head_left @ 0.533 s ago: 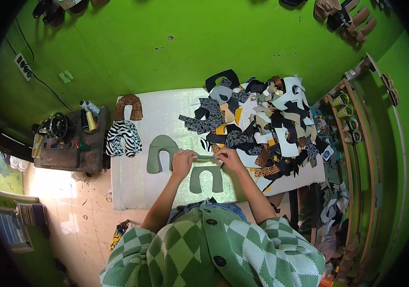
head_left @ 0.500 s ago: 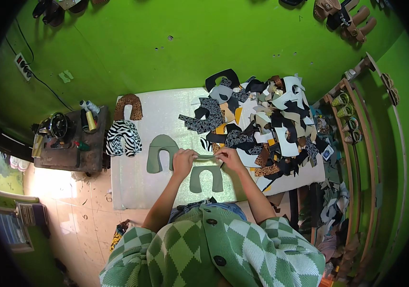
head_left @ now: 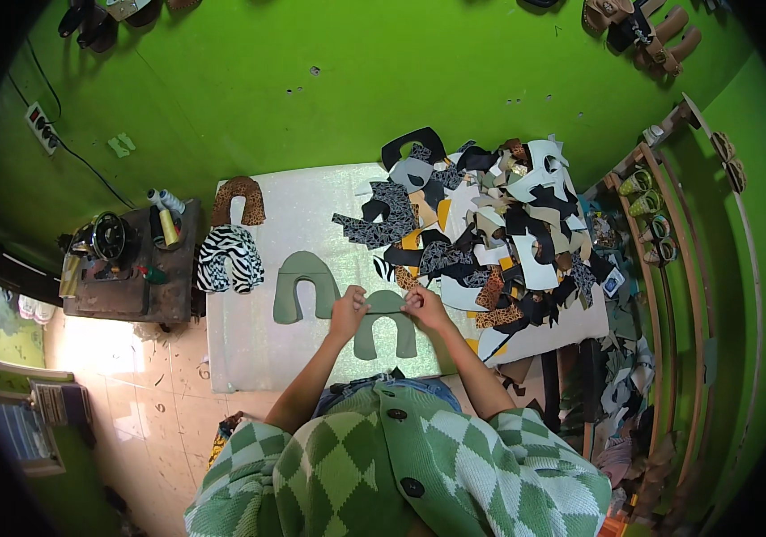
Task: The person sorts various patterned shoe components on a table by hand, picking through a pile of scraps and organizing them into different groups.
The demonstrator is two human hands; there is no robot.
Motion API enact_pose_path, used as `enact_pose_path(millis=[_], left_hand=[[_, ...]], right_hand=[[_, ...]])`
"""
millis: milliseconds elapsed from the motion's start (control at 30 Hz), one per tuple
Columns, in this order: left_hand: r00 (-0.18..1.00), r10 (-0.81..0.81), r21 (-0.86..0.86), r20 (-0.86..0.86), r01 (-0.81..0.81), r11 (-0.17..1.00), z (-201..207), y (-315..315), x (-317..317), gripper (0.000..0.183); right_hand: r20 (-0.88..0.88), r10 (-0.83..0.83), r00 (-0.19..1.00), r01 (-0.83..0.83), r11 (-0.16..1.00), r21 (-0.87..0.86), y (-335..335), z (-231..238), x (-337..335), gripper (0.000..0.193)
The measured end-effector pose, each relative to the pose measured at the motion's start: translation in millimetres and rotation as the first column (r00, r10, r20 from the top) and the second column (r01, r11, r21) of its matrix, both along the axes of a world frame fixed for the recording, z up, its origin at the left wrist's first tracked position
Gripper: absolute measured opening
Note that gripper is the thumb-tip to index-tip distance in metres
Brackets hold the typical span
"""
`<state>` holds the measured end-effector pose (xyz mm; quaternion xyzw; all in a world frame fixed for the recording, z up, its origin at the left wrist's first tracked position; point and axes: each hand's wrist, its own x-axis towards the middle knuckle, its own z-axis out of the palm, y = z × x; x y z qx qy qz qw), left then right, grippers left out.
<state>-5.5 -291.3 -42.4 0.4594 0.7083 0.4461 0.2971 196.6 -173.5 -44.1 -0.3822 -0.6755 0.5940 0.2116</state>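
A U-shaped olive-green material piece (head_left: 364,342) lies on the white tabletop in front of me, its two legs toward me. Over its curved top sits a small half-round green piece (head_left: 386,302), straight edge nearest me. My left hand (head_left: 349,311) pinches that small piece at its left corner, while my right hand (head_left: 425,308) pinches the right corner. Just left of my hands rests a green arch (head_left: 297,267) that has a matching half-round top. Farther left are a zebra-patterned stack of arches (head_left: 219,243) and a leopard-patterned arch (head_left: 252,191).
A heap of mixed offcuts (head_left: 508,228) covers the right part of the white table (head_left: 302,197). Left of the table stands a sewing machine (head_left: 107,237) with thread spools (head_left: 169,227). A wooden rack (head_left: 680,304) holding sandals (head_left: 647,206) is at the right.
The small half-round piece, seen edge-on between my hands before, now lies flat over the top of the U-shaped piece. My hands have come down slightly toward me with it.
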Motion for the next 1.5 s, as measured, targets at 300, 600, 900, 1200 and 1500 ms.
enact_pose_path(millis=[300,600,900,1200,1500], left_hand=[[0.986,0.121,-0.074,-0.113,-0.130,0.989,-23.7,-3.7,9.8,0.037],[0.983,0.089,-0.195,-0.163,-0.120,0.973,-14.1,-3.2,13.0,0.033],[0.746,-0.093,-0.188,-0.659,-0.043,0.981,-11.9,-10.6,24.0,0.023],[0.537,-0.278,-0.253,-0.797,0.121,0.960,-6.7,-48.0,39.9,0.048],[0.573,-0.306,-0.307,-0.761,0.098,0.947,-16.6,-46.5,51.1,0.054]], right_hand=[[0.228,-0.180,0.957,0.152,0.979,0.138,-7.9,-26.3,-6.7,0.025],[0.288,-0.214,0.933,0.165,0.969,0.186,-8.1,-28.4,-7.5,0.027],[0.378,-0.179,0.908,-0.048,0.853,0.520,-30.2,5.9,-22.0,0.018],[0.573,-0.074,0.816,-0.464,0.507,0.726,-68.9,0.7,-3.9,0.039],[0.637,-0.092,0.765,-0.460,0.615,0.641,-79.1,5.7,-12.8,0.038]])
